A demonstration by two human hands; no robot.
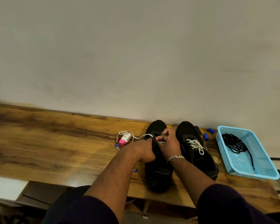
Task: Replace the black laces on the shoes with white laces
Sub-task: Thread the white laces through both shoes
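Two black shoes stand side by side on the wooden table. The right shoe (199, 157) carries a tied white lace (196, 145). Over the left shoe (158, 175) both my hands work at the eyelets. My left hand (144, 150) grips the shoe's left flap where a loose white lace (136, 136) enters and trails off to the left. My right hand (169, 142), with a silver bracelet at the wrist, pinches at the tongue area with curled fingers. The black laces (234, 143) lie coiled in a blue basket.
The blue mesh basket (265, 168) sits at the right end of the table. A pink-capped small bottle (124, 139), a small red tube, blue pen caps (205, 136) and a blue pen lie around the shoes. The wall runs close behind the table (55, 143).
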